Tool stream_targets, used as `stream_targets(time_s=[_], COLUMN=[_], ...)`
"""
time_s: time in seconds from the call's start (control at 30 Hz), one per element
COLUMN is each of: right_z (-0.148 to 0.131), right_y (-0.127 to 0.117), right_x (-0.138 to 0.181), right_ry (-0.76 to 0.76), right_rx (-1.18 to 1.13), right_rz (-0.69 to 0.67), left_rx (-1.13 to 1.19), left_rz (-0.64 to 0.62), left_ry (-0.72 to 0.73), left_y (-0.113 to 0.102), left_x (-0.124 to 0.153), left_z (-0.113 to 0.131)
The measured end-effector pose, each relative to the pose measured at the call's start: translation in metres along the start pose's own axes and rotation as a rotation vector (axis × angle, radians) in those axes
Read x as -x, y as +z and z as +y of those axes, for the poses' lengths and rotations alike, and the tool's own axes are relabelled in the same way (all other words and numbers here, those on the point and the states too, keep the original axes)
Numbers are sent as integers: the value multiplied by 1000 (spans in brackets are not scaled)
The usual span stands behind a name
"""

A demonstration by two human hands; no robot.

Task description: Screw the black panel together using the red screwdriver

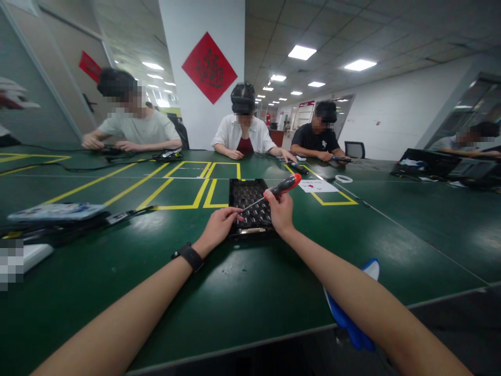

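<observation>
A black open case (pixel 254 230) lies on the green table, holding rows of small metallic pieces that look like screwdriver bits. My right hand (pixel 281 213) is closed around a screwdriver (pixel 287 185) with a black and red handle, tilted so its shaft runs down to the left. The shaft's tip meets the fingertips of my left hand (pixel 221 225), over the case's left side. Those fingers are pinched together; whatever small thing may be between them is hidden. A black watch (pixel 190 257) is on my left wrist.
A blue and white glove (pixel 348 318) hangs over the table's front edge under my right forearm. To the left lie a flat patterned box (pixel 57 211) and black cables (pixel 50 235). Yellow tape (pixel 172 207) marks the table (pixel 242 292). Several people sit across, near a paper sheet (pixel 319 186).
</observation>
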State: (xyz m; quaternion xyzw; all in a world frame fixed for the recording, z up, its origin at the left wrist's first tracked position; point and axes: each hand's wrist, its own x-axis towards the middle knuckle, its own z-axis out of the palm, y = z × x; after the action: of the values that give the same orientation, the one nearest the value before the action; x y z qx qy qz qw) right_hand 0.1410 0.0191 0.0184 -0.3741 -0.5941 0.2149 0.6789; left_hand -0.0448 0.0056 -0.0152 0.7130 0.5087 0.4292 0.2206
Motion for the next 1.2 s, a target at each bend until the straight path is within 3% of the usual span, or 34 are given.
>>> stream_targets(time_s=[0.3, 0.6, 0.73, 0.93, 1.2], right_z=[-7, -13, -21, -17, -14], right_y=[-4, -6, -7, -7, -6], right_x=[4, 7, 6, 8, 12], right_ry=[-222, -635, -737, -617, -293], right_rx=[154, 258, 265, 142, -34], right_rz=[-110, -339, -494, -541, -281], left_rx=[-13, -79, -80, -71, 36], left_rz=[-1, -13, 13, 28, 35], left_ry=[-6, 48, 43, 42, -11], left_y=[2, 1, 2, 3, -2], left_x=[-1, -2, -2, -1, 3], left_z=[0, -4, -6, -3, 5])
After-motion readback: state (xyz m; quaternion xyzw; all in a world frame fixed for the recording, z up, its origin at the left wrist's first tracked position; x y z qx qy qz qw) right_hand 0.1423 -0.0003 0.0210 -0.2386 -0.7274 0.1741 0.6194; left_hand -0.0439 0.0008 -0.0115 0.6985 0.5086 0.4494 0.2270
